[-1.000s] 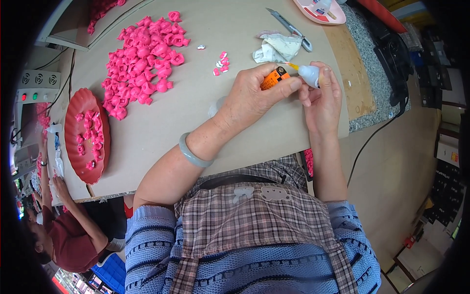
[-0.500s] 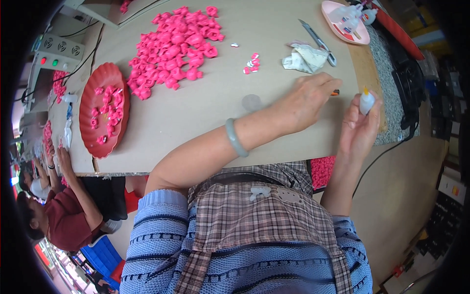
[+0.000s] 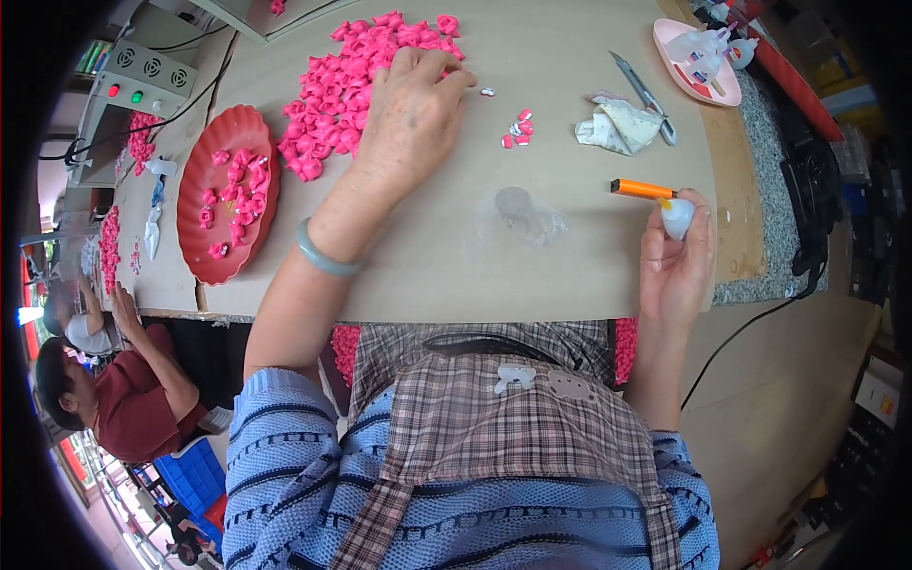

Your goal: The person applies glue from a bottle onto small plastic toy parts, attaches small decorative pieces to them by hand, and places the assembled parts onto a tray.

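My left hand is over the right side of a heap of pink moulded pieces. Its fingers are bent and closed, and whatever is under the fingertips is hidden. A small white squeeze bottle with a yellow tip is gripped in my right hand, its nozzle tilted up and left. Right beside that nozzle lies an orange stick with a black end. Between the hands, several small pink-and-white pieces sit on the table, with one small white-and-dark piece apart from them.
A red scalloped tray with pink pieces stands at left. A crumpled cloth and a grey craft knife lie toward the far right, near a pink dish of bottles. A co-worker sits at the left.
My left hand has swung left and away from the orange stick to the pink heap. The stick now lies on the table. My right hand keeps the bottle, now tilted more. The view has shifted slightly.
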Demonstrator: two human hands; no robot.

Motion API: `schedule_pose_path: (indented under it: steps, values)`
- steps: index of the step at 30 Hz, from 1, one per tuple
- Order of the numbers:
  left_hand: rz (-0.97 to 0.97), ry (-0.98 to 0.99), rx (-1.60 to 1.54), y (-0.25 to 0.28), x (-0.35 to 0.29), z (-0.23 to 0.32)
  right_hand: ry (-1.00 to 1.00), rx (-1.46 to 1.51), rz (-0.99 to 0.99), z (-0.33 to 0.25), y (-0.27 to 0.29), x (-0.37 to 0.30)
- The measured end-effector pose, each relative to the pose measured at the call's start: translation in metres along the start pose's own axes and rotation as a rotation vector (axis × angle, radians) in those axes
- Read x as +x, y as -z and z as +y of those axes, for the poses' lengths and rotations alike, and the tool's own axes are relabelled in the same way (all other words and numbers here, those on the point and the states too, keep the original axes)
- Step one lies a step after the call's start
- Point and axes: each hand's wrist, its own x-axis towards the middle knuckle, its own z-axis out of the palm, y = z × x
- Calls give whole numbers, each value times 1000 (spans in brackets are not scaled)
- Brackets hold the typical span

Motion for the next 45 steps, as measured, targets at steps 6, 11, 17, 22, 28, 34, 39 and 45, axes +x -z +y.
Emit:
schedule_pose_path:
  steps: [6, 11, 17, 22, 28, 34, 39, 45]
  values:
    - [-230, -66, 183, -2, -5, -16, -64, -11, -51, 5, -12, -1]
    - [-135, 33, -145, 21, -7, -6, -133, -7, -80, 13, -16, -2]
    - [-161, 715, -1473, 37, -42, 29, -197, -1, -94, 22, -21, -6]
    - [-140, 889, -2209, 27, -84, 42, -223, -23, -137, 29, -36, -9]
    - [-58, 921, -2263, 32, -100, 51, -221, -43, -220, 40, -47, -11]
    - [-91, 885, -2186, 38, -120, 42, -207, -110, -233, 44, -64, -20]
    - [1, 899, -2158, 39, -130, 46, -218, -113, -298, 39, -72, -32]
    - [0, 899, -2214, 37, -137, 44, -185, -155, -405, 35, -78, -44]
